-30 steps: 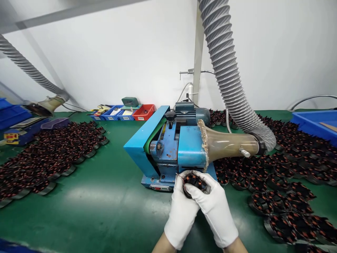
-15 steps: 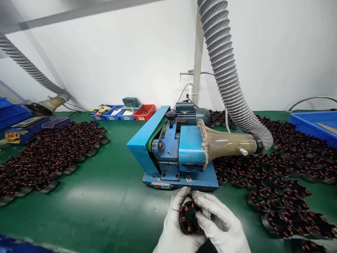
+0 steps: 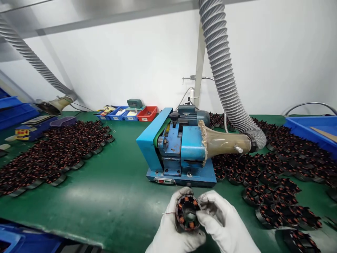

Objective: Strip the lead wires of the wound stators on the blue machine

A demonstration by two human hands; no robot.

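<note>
A motor stator (image 3: 181,223), a dark ring with copper windings round its inside, is held in front of the blue machine. My left hand (image 3: 172,230), in a white glove with dark-stained fingertips, wraps round it from the left and below. The ring's open middle faces me. From the right, my gloved right hand (image 3: 223,221) grips the rim with thumb and fingertips; whatever else may lie between those fingers is hidden. Thin wire ends stick out near the left hand. Just beyond both hands stands the blue belt machine (image 3: 171,144).
Many stators (image 3: 276,196) lie on the green bench (image 3: 113,196) at right, with another mass of stators (image 3: 60,154) at left. A grey hose (image 3: 221,66) drops to the machine's funnel (image 3: 223,140). Small bins (image 3: 147,114) and a blue tray (image 3: 310,123) stand behind.
The stator has tilted so its windings and open centre show more clearly. My right fingers have drawn back slightly to its right rim. The view has shifted a little.
</note>
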